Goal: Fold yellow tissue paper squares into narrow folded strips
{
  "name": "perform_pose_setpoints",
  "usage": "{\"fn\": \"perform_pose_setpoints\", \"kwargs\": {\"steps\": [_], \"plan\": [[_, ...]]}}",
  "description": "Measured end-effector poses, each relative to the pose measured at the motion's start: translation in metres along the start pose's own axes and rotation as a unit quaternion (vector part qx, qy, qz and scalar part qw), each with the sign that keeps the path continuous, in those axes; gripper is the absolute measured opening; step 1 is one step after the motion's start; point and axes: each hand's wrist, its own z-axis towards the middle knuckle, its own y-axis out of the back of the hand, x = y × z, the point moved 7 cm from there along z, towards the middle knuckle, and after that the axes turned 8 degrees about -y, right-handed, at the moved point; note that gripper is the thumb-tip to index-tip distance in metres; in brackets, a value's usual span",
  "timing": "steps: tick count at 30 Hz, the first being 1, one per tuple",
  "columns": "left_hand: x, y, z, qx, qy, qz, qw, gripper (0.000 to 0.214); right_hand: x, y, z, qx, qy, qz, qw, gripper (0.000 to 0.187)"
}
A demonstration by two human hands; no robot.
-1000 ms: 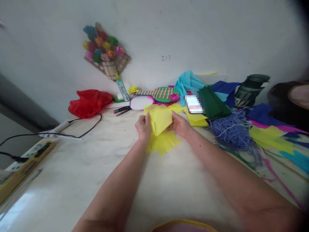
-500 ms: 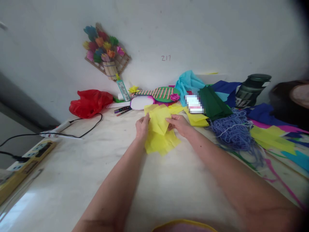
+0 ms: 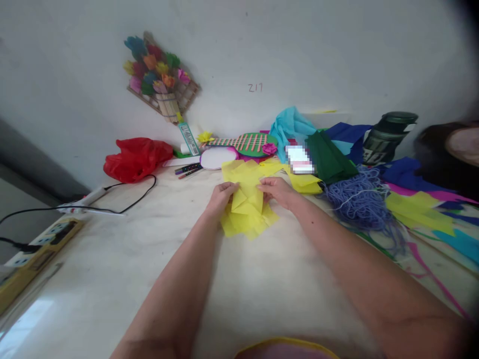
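Note:
A creased sheet of yellow tissue paper [image 3: 247,199] is stretched between my two hands, above more yellow sheets [image 3: 245,227] lying on the pale table [image 3: 168,279]. My left hand [image 3: 221,195] pinches its left edge between thumb and fingers. On the opposite edge, my right hand [image 3: 276,190] does the same. Beyond the hands lie a white oval with a purple rim [image 3: 218,158] and a green guitar-shaped piece [image 3: 254,144] crossed with pink strips. Further yellow sheets [image 3: 305,182] sit right of my right hand, beneath a blurred-out phone-like rectangle [image 3: 299,158].
At the right are tangled blue yarn [image 3: 359,197], dark green sheets [image 3: 331,158], a dark jar [image 3: 391,137] and part of a person's head [image 3: 441,154]. Leftward lie a red plastic bag [image 3: 136,159], pens [image 3: 189,170], a glue gun [image 3: 88,202] with its cord, and a power strip [image 3: 41,254].
My left hand has lowered slightly, with its fingers now nearer the sheet's middle. The held yellow sheet has turned straighter and shows creases. My right hand has barely moved; the view shifted slightly.

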Motion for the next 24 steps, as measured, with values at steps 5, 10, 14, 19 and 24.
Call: {"fn": "perform_pose_setpoints", "kwargs": {"steps": [5,10,14,19,24], "plan": [[-0.002,-0.004,-0.002,0.034,0.006,-0.007,0.999,0.022,-0.003,0.000,0.001,0.010,-0.003,-0.012,1.000,0.008],[0.005,-0.004,0.000,0.060,0.007,0.009,0.998,0.019,-0.002,-0.001,-0.001,0.024,-0.008,-0.005,1.000,0.015],[0.010,-0.004,0.002,0.057,0.005,-0.003,0.998,0.021,0.000,-0.002,-0.003,0.050,-0.013,0.043,0.998,0.026],[0.007,-0.007,0.000,0.045,0.008,-0.028,0.999,0.022,0.000,0.002,-0.001,0.041,0.010,0.031,0.999,0.014],[0.005,-0.005,0.001,0.037,0.011,-0.039,0.999,0.018,-0.003,0.005,0.002,0.024,0.006,0.006,1.000,0.014]]}}
